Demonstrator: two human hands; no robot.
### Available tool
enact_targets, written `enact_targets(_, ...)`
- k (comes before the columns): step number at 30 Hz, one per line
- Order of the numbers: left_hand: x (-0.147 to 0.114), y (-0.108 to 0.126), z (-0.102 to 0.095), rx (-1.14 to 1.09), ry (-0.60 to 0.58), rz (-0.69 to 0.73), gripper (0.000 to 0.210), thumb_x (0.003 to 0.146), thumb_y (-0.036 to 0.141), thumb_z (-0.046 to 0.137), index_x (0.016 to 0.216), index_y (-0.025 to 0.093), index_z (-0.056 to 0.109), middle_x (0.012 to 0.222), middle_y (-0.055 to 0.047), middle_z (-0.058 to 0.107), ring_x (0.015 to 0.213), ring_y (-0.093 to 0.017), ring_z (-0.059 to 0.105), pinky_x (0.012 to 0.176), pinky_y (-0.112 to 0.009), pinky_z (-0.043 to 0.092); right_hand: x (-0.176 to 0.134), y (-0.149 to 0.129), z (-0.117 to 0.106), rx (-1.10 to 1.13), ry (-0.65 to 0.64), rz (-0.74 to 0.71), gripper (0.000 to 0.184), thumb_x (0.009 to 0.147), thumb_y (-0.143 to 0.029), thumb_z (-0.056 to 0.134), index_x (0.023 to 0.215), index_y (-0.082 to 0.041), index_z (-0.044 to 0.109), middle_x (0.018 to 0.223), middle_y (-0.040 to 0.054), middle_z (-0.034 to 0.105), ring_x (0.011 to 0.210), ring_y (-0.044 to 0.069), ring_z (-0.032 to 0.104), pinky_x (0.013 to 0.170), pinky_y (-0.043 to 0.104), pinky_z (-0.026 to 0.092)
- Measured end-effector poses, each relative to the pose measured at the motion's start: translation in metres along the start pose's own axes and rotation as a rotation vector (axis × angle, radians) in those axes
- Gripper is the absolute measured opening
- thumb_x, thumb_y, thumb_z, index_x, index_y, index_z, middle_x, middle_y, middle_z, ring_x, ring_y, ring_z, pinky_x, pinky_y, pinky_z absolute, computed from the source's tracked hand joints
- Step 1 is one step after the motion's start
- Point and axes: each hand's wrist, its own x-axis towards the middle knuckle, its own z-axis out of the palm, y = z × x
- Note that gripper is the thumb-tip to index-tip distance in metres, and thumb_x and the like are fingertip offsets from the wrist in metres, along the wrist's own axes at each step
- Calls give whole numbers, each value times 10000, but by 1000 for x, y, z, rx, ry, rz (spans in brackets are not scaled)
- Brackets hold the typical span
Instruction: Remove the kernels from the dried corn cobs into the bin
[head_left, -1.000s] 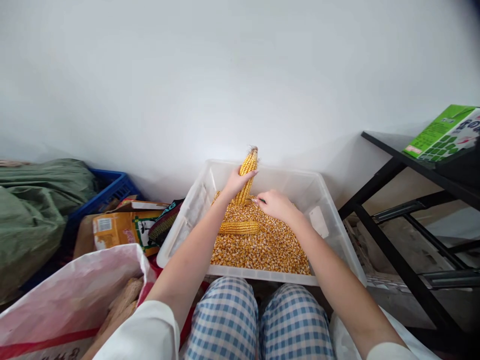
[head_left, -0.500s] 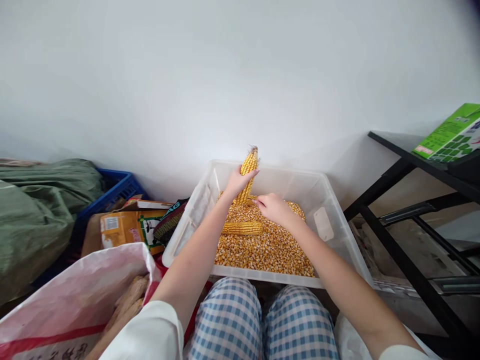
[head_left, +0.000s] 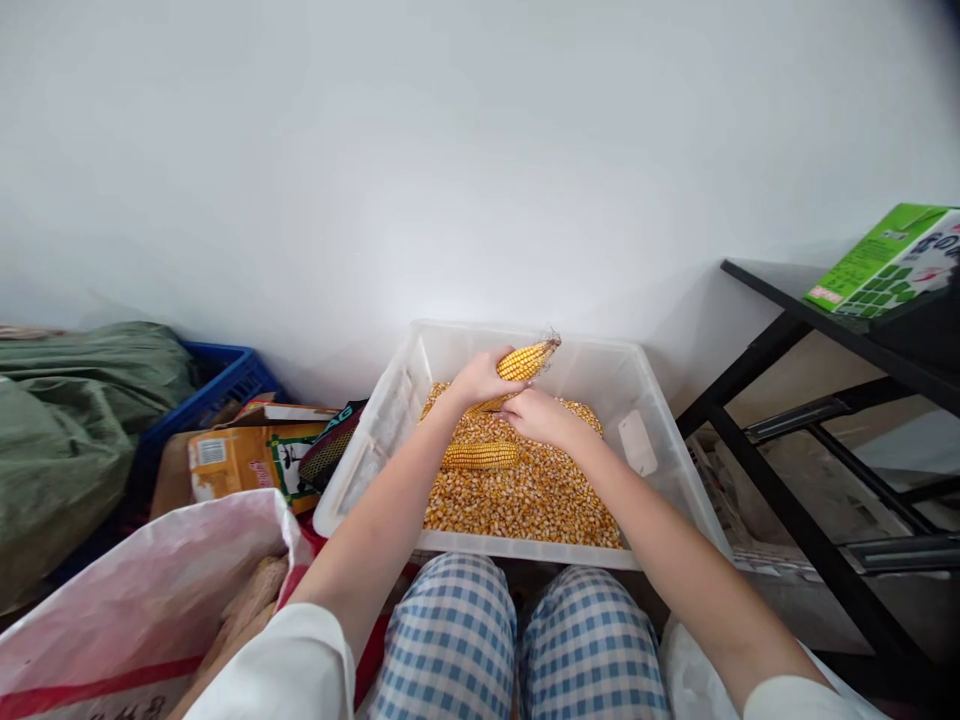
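Observation:
My left hand (head_left: 480,380) is wrapped round a yellow corn cob (head_left: 527,360), which leans to the right with its silky tip up. Close against the cob's lower part is my right hand (head_left: 531,415); its fingers are closed, and what they hold is hidden. Both hands are over a translucent plastic bin (head_left: 671,430). Loose corn kernels (head_left: 525,500) cover its bottom. A second corn cob (head_left: 478,456) lies on the kernels, just below my hands.
A white and red sack (head_left: 172,560) with bare cobs inside stands at the left. Behind it are an orange box (head_left: 232,460), a blue crate (head_left: 238,375) and green cloth (head_left: 82,400). A black metal rack (head_left: 765,460) holding a green carton (head_left: 881,262) is at the right.
The cob in my left hand has tipped from nearly upright to leaning right. My left hand has lowered slightly, and my right hand is closer to it.

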Motion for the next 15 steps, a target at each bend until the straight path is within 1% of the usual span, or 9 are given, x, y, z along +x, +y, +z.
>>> enact_targets(4, 0, -3, 0, -1, 2, -4, 420, 627, 449, 600, 933, 162, 580, 724, -7, 606, 631, -123, 517, 563, -221, 349, 1, 2, -1, 13, -24, -3, 316, 876, -312, 413, 873, -136, 675, 884, 103, 660, 769, 184, 591, 715, 269, 412)
enact_targets(6, 1, -2, 0, -4, 2, -3, 445, 626, 465, 606, 954, 166, 576, 724, -3, 604, 627, -125, 521, 563, -220, 358, 1, -1, 1, 16, -45, -4, 311, 877, -300, 412, 881, -136, 677, 892, 102, 660, 769, 175, 591, 716, 260, 410)
enact_targets(8, 1, 0, 1, -11, -1, 2, 467, 616, 480, 621, 964, 171, 576, 714, 2, 601, 619, -127, 523, 559, -220, 367, 2, -10, 6, 17, -112, -27, 291, 869, -295, 427, 882, -153, 681, 883, 89, 663, 755, 166, 589, 701, 249, 405)
enact_targets(9, 1, 2, 1, -22, 7, 5, 473, 614, 488, 625, 964, 173, 576, 709, 4, 598, 617, -127, 523, 554, -219, 370, 2, -15, 9, 19, -173, -53, 271, 857, -299, 447, 878, -168, 683, 861, 77, 666, 734, 161, 587, 682, 243, 401)
enact_targets(10, 2, 4, 2, -41, 24, 5, 480, 617, 496, 624, 969, 174, 574, 709, 4, 596, 618, -127, 524, 549, -216, 373, 2, -19, 11, 7, -227, -60, 253, 839, -309, 475, 860, -173, 687, 825, 73, 667, 707, 162, 584, 657, 242, 395)
enact_targets(11, 2, 6, 2, -67, 56, -1, 488, 622, 505, 622, 977, 173, 571, 715, 3, 594, 624, -127, 524, 548, -214, 378, 3, -23, 12, -14, -247, -70, 250, 827, -318, 489, 846, -167, 687, 806, 78, 665, 693, 165, 581, 640, 242, 386)
enact_targets(12, 3, 7, 2, -95, 96, -12, 494, 627, 511, 618, 981, 171, 569, 725, 1, 594, 635, -126, 525, 552, -212, 384, 3, -25, 12, -30, -246, -66, 257, 834, -311, 474, 851, -164, 685, 803, 82, 663, 692, 164, 581, 633, 240, 378)
enact_targets(15, 7, 7, 1, -178, 229, -89, 494, 630, 519, 622, 964, 158, 571, 760, -11, 597, 671, -127, 531, 584, -213, 408, 1, -17, 3, -5, -124, 21, 281, 856, -312, 432, 854, -168, 673, 833, 81, 660, 719, 153, 573, 630, 229, 349)
